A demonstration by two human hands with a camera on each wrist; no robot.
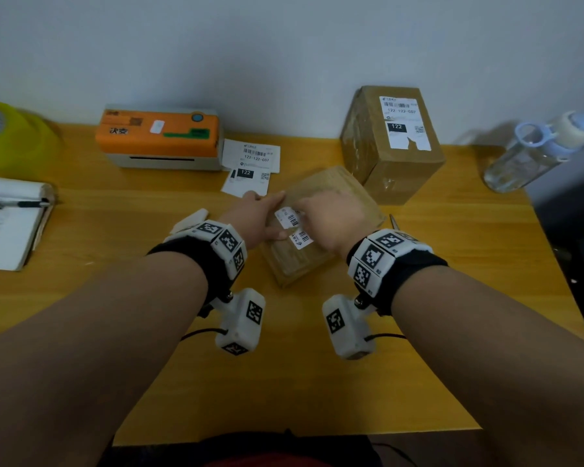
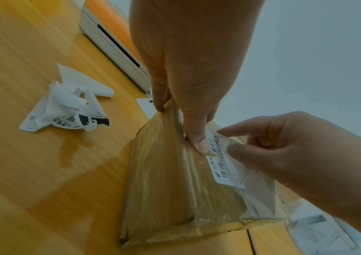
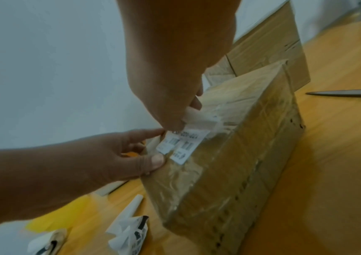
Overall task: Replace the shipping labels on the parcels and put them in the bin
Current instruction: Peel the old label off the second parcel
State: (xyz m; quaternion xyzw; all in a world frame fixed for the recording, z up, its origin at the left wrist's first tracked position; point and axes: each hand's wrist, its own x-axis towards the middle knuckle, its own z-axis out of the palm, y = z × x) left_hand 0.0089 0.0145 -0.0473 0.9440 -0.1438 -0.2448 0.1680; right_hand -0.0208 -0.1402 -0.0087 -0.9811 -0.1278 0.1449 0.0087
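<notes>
A flat brown taped parcel (image 1: 297, 264) lies at the middle of the wooden table. My left hand (image 1: 267, 217) grips its left edge, with the thumb (image 2: 201, 143) pressed on top and the fingers over the far side. On the parcel's top is an old white barcode label (image 1: 294, 220), torn and partly lifted. My right hand (image 1: 304, 210) pinches a loose flap of that label (image 3: 195, 117) between thumb and finger. A taller cardboard box (image 1: 391, 153) with its own label (image 1: 403, 123) stands behind on the right.
Printed labels (image 1: 253, 163) lie beside an orange label printer (image 1: 159, 136) at the back. Crumpled label scraps (image 2: 70, 107) lie left of the parcel and scissors (image 3: 347, 93) to its right. A water bottle (image 1: 536, 150), yellow tape roll (image 1: 11, 133) and notebook (image 1: 7, 227) sit at the table's sides.
</notes>
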